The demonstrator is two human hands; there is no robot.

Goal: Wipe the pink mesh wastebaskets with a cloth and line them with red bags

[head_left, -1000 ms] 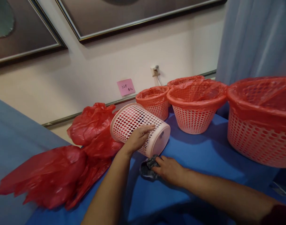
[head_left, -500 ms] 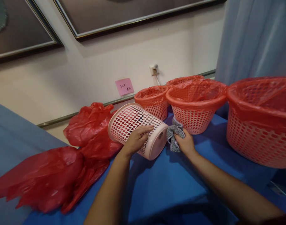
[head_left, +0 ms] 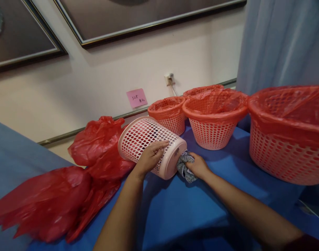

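A pale pink perforated plastic wastebasket lies on its side on the blue-covered table, its solid base facing right and toward me. My left hand rests on its side near the base, fingers stretched out flat against the holes. In my right hand is a crumpled grey cloth, pinched between thumb and fingers. The cloth touches the wastebasket's base at its lower right. Part of the cloth is hidden behind the fingers.
Red plastic bags lie heaped at the left. Several pink baskets lined with red bags stand at the back and right, including a large one and a middle one. A pink note and a socket are on the wall.
My right hand has moved the cloth left and down, from the base's right edge to its lower face. The left hand and wastebasket stay nearly as they were.
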